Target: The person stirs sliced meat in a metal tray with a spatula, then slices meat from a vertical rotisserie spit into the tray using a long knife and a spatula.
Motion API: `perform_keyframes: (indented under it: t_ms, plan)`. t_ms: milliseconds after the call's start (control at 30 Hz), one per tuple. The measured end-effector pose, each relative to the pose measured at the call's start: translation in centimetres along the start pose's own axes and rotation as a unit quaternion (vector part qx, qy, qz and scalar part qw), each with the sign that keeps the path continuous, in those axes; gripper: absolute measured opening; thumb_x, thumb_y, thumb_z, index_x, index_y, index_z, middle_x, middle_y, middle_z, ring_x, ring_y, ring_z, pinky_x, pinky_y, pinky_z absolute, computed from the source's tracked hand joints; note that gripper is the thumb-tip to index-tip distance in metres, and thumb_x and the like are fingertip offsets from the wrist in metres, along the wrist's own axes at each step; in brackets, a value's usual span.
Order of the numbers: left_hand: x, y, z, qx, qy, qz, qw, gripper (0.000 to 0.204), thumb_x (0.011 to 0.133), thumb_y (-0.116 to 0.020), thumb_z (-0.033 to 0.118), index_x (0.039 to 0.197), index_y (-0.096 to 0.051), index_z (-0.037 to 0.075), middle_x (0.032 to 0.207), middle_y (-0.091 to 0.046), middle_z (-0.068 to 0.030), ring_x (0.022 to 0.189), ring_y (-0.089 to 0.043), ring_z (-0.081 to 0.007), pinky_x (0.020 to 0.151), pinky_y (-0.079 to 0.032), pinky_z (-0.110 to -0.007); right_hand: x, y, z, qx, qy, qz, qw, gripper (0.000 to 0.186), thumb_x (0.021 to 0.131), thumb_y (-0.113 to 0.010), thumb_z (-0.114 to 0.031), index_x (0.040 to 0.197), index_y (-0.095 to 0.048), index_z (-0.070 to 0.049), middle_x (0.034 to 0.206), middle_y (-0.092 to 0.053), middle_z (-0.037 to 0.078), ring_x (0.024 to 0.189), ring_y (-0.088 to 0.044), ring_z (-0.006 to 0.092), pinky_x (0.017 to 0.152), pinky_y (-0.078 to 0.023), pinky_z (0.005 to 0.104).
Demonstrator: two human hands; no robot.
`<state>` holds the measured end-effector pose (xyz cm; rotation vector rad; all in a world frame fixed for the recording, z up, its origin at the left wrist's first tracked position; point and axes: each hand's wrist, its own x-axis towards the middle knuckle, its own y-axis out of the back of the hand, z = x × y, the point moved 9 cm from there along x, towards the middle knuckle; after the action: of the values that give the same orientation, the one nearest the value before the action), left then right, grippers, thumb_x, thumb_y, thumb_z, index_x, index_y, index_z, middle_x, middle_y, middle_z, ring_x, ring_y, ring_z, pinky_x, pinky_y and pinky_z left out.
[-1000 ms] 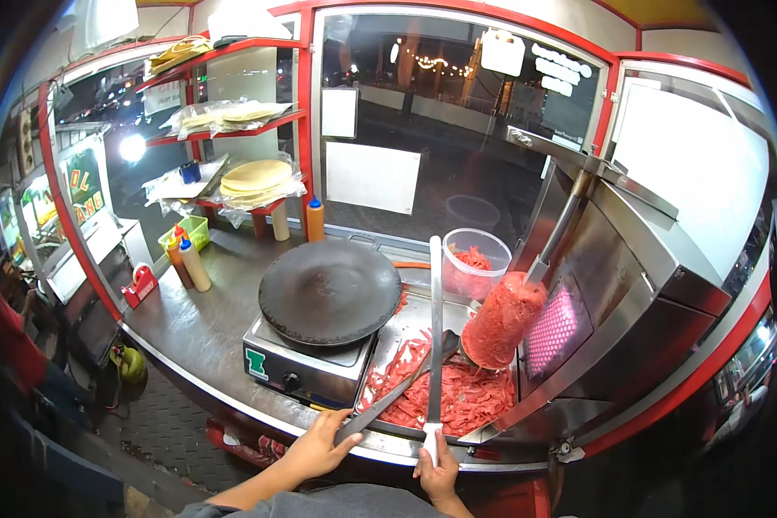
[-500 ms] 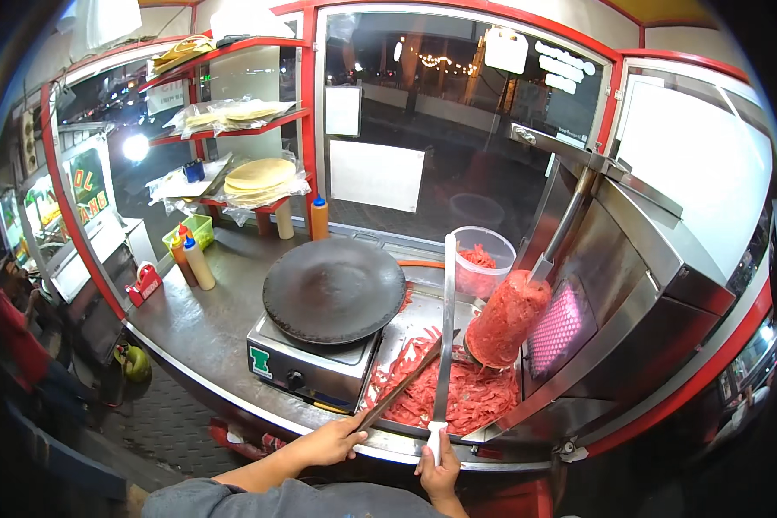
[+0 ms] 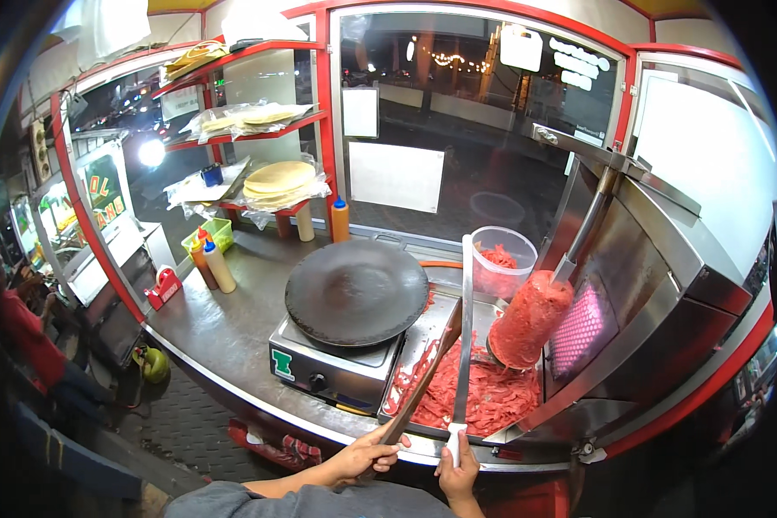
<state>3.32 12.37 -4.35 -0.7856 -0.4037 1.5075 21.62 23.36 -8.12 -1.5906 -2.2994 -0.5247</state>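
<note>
My right hand point(image 3: 457, 469) is closed round the white handle of a long knife point(image 3: 465, 345), whose thin, pale blade points away from me, nearly upright in the view. In my left hand point(image 3: 367, 457) is a long dark knife point(image 3: 426, 380), slanting up to the right with its upper part close beside the pale blade; the fingers hide its handle. Both blades are over a metal tray point(image 3: 403, 367) heaped with shredded reddish meat point(image 3: 483, 393). Beyond the heap, a reddish cone of meat point(image 3: 531, 321) leans on a spit in front of the glowing pink grill panel point(image 3: 587, 319).
A round black griddle point(image 3: 356, 292) sits on a steel burner point(image 3: 332, 367) left of the tray. Behind the tray stands a clear tub point(image 3: 502, 268) with meat in it. Sauce bottles point(image 3: 219, 266) stand at the left, and flatbreads point(image 3: 280, 178) lie on red shelves. A steel grill housing point(image 3: 665, 302) borders the right.
The whole view has shifted, so the scene sits farther right in it. My left hand has drawn slightly nearer to me, and the dark knife now slants more steeply beside the pale blade.
</note>
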Motion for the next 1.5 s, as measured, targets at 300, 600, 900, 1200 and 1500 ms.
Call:
perform_keyframes:
  t_ms: [300,600,900,1200,1500]
  plan:
    - [1.0,-1.8,0.1,0.056,0.004,-0.021,0.998,0.071,0.116,-0.050,0.026,0.175,-0.011,0.024,0.094,-0.052,-0.0012,0.062,-0.037,-0.0048,0.053,-0.033,-0.020,-0.4,0.9,-1.3,-0.012,0.022,0.028,0.999,0.049,0.100,-0.069,0.001,0.149,-0.060,0.002,0.099,-0.071,0.015,0.056,-0.061,0.0123,0.046,-0.049,0.0301]
    - [1.2,-2.2,0.5,0.133,0.010,-0.026,0.991,0.063,0.119,-0.039,0.035,0.175,-0.013,0.023,0.092,-0.047,0.0000,0.061,-0.040,-0.0072,0.053,-0.038,-0.023,1.2,1.8,-2.0,-0.048,-0.005,0.030,0.998,0.058,0.099,-0.072,0.001,0.154,-0.055,0.001,0.120,-0.075,0.021,0.082,-0.072,0.0207,0.075,-0.060,0.0335]
    - [2.5,-1.0,0.6,0.276,-0.053,-0.012,0.960,0.062,0.119,-0.039,0.031,0.175,-0.015,0.021,0.091,-0.046,-0.0018,0.060,-0.043,-0.0082,0.053,-0.041,-0.024,4.3,5.3,-9.2,-0.249,0.154,0.127,0.948,0.055,0.098,-0.070,0.002,0.152,-0.058,0.001,0.111,-0.071,0.023,0.094,-0.071,0.0364,0.085,-0.057,0.0414]
    - [2.4,-1.9,-0.9,0.358,-0.080,-0.020,0.930,0.065,0.119,-0.040,0.027,0.175,-0.009,0.016,0.080,-0.047,-0.0006,0.057,-0.048,-0.0099,0.054,-0.046,-0.028,5.4,5.7,-8.4,-0.262,0.139,0.133,0.946,0.055,0.099,-0.069,0.003,0.152,-0.058,-0.002,0.107,-0.068,0.022,0.093,-0.068,0.0348,0.084,-0.056,0.0401]
    - [5.5,-3.3,-1.9,0.375,-0.067,-0.012,0.925,0.067,0.118,-0.042,0.026,0.175,-0.007,0.017,0.079,-0.050,-0.0022,0.058,-0.054,-0.0112,0.056,-0.050,-0.030,-4.5,7.5,-2.4,-0.243,0.107,0.075,0.961,0.060,0.105,-0.061,0.002,0.163,-0.046,-0.006,0.126,-0.068,0.018,0.069,-0.060,0.0076,0.044,-0.049,0.0249]
